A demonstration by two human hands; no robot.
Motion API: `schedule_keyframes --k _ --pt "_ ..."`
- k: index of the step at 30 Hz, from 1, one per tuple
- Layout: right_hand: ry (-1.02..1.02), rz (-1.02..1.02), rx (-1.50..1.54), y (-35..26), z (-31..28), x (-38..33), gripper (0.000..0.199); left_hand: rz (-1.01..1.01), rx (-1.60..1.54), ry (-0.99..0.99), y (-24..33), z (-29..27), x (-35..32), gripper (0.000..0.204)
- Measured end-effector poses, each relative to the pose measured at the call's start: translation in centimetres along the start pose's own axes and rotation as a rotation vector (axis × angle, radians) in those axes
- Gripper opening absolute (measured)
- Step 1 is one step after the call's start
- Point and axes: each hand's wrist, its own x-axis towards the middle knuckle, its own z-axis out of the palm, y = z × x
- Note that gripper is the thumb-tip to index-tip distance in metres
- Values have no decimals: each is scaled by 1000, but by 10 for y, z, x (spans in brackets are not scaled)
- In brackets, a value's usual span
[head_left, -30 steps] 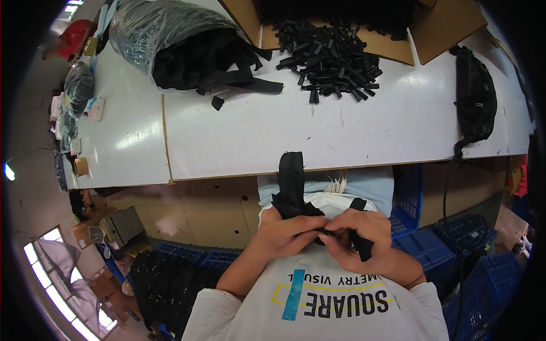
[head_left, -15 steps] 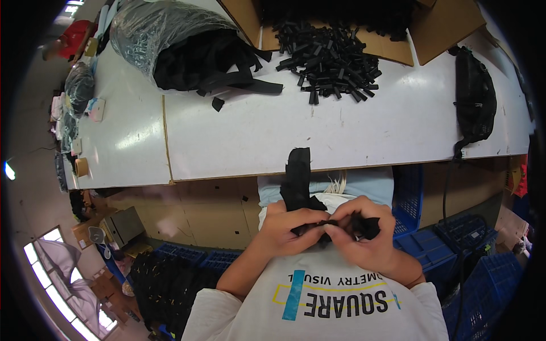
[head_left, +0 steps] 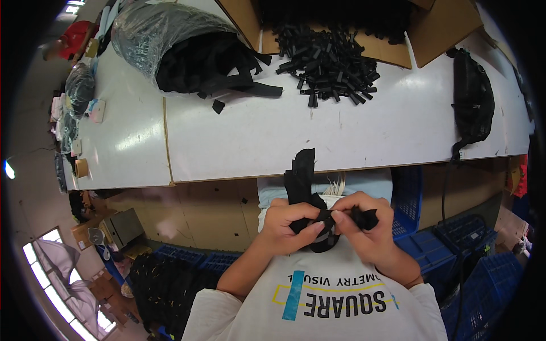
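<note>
My left hand (head_left: 289, 228) pinches a black fabric strip (head_left: 300, 179) between thumb and fingers. The strip's upper part stands up past that hand toward the table edge, and a dark loop hangs below the fingers. My right hand (head_left: 364, 230) is closed beside it, its thumb and fingertips pinching the black material where the hands meet. A short black fabric end (head_left: 365, 219) sticks out inside the curl of the right hand. Both hands are held in front of my white shirt, short of the table. Fingers partly hide the join.
On the white table (head_left: 239, 133) lie a clear plastic bag (head_left: 136, 34) spilling black strips (head_left: 199, 62), a heap of small black pieces (head_left: 333, 71) before an open cardboard box (head_left: 443, 31), and a black pouch (head_left: 473, 99). Blue crates (head_left: 426, 253) stand below right. Far left, a person in red (head_left: 74, 40).
My fingertips have shifted on the black material, and a loop of it now shows below them. The strip's upper end leans slightly further right.
</note>
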Motion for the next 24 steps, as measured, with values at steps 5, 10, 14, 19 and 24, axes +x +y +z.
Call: schedule_keyframes --k 5,10,14,19,24 --pt "-14 -290 -265 1 -6 6 7 8 161 92 9 5 8 16" --pt "73 -416 -237 -3 -10 7 7 137 333 176 5 11 10 14" --pt "160 -475 -87 -7 -20 9 10 149 388 100 8 16 11 14" --pt "22 -558 -204 2 -24 25 6 193 309 45 7 20 19 13" --pt "250 -676 -10 16 -14 18 21 136 269 -52 11 18 24 18"
